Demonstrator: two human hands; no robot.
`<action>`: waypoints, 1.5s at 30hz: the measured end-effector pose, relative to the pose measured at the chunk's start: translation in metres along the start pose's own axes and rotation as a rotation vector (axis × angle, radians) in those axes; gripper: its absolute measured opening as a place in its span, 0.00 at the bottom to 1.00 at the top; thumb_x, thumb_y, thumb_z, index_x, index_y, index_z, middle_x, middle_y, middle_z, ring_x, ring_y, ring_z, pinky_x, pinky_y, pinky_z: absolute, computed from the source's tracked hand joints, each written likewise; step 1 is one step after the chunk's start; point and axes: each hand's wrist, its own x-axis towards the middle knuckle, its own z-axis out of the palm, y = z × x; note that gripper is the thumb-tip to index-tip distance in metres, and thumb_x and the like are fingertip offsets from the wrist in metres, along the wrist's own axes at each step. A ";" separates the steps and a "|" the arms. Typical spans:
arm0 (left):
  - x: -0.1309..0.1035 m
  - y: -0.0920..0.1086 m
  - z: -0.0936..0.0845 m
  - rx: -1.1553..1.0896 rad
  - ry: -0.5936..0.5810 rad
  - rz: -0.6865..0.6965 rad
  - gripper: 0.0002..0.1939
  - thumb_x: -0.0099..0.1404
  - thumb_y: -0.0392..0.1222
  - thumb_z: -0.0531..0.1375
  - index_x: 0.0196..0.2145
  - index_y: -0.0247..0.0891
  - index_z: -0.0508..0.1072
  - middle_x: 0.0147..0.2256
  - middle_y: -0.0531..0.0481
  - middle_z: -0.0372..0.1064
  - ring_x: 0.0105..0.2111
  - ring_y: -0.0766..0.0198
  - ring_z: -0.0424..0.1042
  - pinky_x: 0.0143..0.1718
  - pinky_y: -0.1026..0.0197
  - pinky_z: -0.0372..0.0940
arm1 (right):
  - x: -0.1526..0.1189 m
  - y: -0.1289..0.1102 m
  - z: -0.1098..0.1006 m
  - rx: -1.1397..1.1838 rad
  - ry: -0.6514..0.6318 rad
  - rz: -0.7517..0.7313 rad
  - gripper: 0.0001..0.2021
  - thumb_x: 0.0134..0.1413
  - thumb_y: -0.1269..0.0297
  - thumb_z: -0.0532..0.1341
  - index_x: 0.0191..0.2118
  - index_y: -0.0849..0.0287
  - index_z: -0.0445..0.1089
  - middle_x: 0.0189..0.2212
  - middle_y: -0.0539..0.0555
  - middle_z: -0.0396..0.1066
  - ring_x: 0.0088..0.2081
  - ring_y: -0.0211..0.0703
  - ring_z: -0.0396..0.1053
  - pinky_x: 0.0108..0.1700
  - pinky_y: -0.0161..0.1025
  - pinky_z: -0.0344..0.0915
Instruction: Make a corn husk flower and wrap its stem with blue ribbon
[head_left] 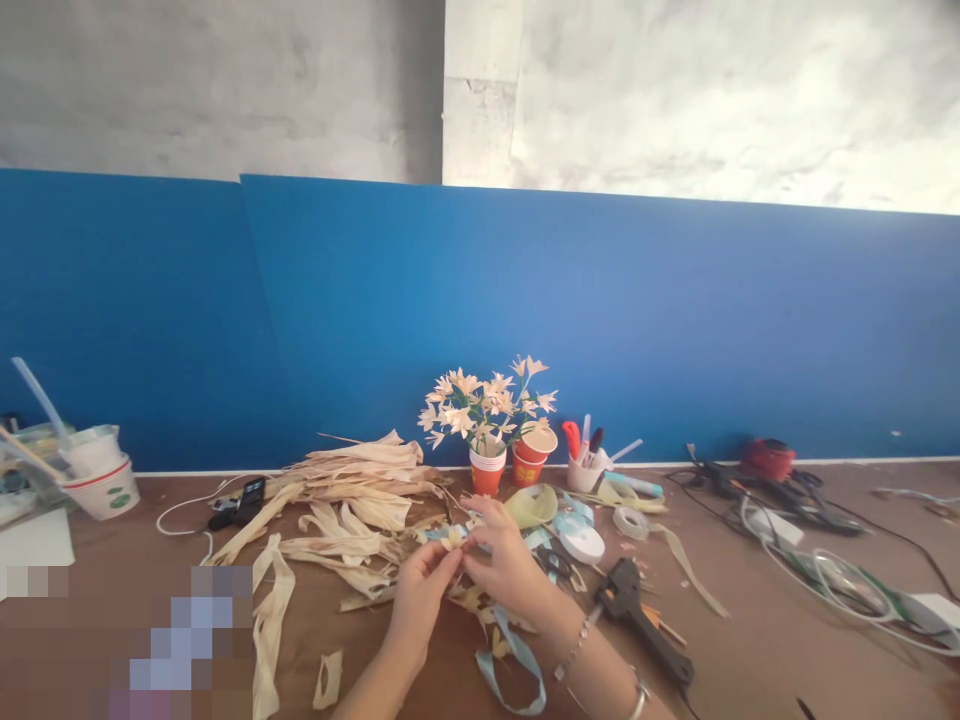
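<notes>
Both hands meet over the middle of the brown table. My left hand [421, 588] pinches a small pale flower [453, 540] between thumb and fingertips. From the right, my right hand [501, 556] touches the same flower with its fingertips, the fingers bent close together. Just behind the hands, a red and white paper cup [487, 472] holds a bunch of cream flowers [491, 400] on green stems. Dried husk strips [360, 490] are heaped to the left. A light blue ribbon [517, 665] curls below my right wrist.
A black glue gun [637, 610] lies right of my right forearm. Behind it are a ribbon roll [581, 541], a red cup [529, 460] and a pen cup [583, 474]. Cables [832, 590] spread at the right. A white cup [105, 490] stands far left; a blue partition [600, 320] borders the table.
</notes>
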 end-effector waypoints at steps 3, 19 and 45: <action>0.000 0.002 -0.004 0.023 0.089 -0.030 0.18 0.47 0.53 0.65 0.25 0.33 0.75 0.24 0.49 0.72 0.25 0.64 0.67 0.27 0.65 0.60 | 0.004 0.011 -0.005 -0.088 -0.031 0.021 0.08 0.47 0.72 0.58 0.29 0.56 0.75 0.52 0.56 0.65 0.54 0.48 0.58 0.55 0.47 0.54; 0.003 -0.004 -0.013 -0.136 0.145 -0.079 0.22 0.44 0.56 0.67 0.28 0.32 0.77 0.28 0.45 0.74 0.24 0.66 0.67 0.24 0.65 0.60 | 0.028 0.029 0.010 -0.551 -0.421 -0.337 0.13 0.46 0.71 0.57 0.39 0.67 0.73 0.50 0.64 0.64 0.54 0.54 0.55 0.53 0.48 0.52; -0.004 -0.003 -0.009 -0.556 0.016 -0.247 0.15 0.47 0.46 0.69 0.29 0.34 0.75 0.25 0.52 0.69 0.22 0.70 0.65 0.23 0.67 0.62 | -0.015 -0.005 0.038 1.078 -0.218 0.647 0.13 0.33 0.60 0.66 0.26 0.63 0.66 0.19 0.52 0.73 0.10 0.27 0.54 0.14 0.28 0.42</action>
